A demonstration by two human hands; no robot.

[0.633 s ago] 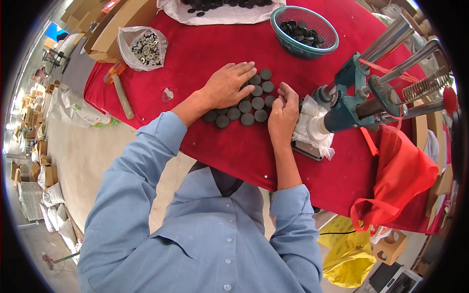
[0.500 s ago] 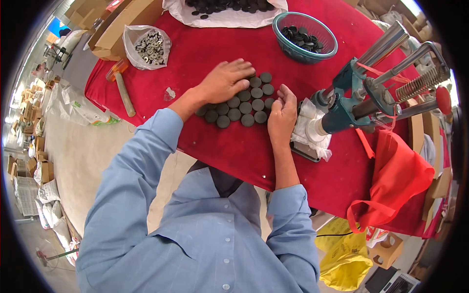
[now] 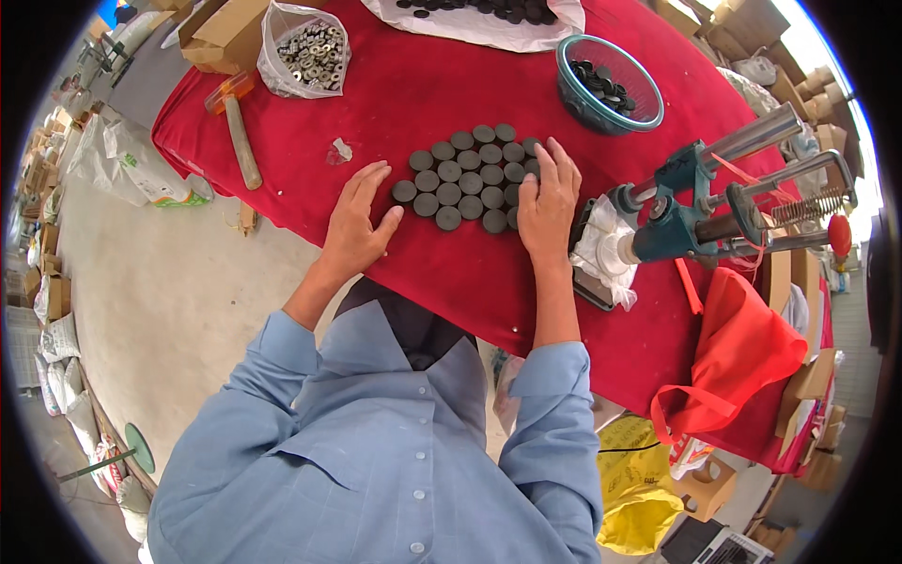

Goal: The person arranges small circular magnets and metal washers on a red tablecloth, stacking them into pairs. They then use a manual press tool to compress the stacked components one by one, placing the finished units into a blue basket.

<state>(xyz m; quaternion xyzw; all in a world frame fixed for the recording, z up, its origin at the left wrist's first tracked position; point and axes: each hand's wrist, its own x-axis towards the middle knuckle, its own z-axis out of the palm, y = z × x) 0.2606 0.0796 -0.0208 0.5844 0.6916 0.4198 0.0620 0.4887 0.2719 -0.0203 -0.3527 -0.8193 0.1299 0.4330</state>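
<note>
Several round black discs lie flat in a close-packed patch on the red cloth. My left hand rests at the patch's left side, fingers stretched and thumb apart, holding nothing. At the right edge, my right hand lies with its fingers extended against the outermost discs, partly covering them. Just right of that hand stands a green hand press with steel rods and a spring. White plastic wrapping covers its base.
A teal bowl of black discs stands beyond the patch, beside a white sheet bearing more discs. At the left are a bag of metal rings and a hammer. A red bag lies at the right edge.
My left hand has drawn back from on top of the discs to their left side. My right hand now overlaps the right-hand discs. The view has shifted slightly.
</note>
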